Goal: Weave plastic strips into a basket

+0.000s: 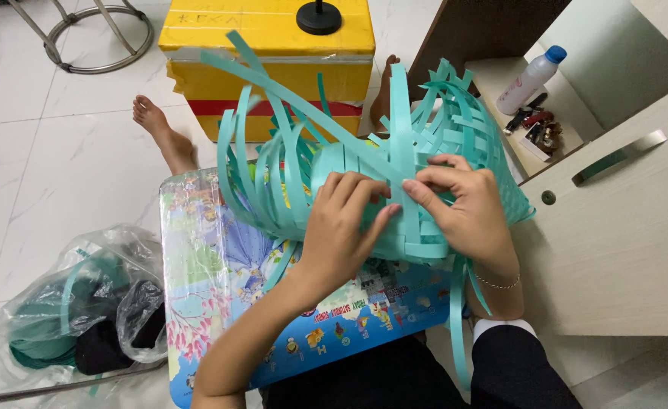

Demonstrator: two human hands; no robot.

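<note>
Both my hands on a half-woven teal basket [394, 189]

The basket lies on its side on the colourful low table [220, 280]; my left hand [341, 227] grasps its woven wall, my right hand [466, 208] pinches one teal strip [403, 129] against it, above the table's middle

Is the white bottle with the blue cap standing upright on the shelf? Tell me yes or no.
No, the white bottle lies tilted on its side on the shelf, its blue cap pointing to the upper right.
</note>
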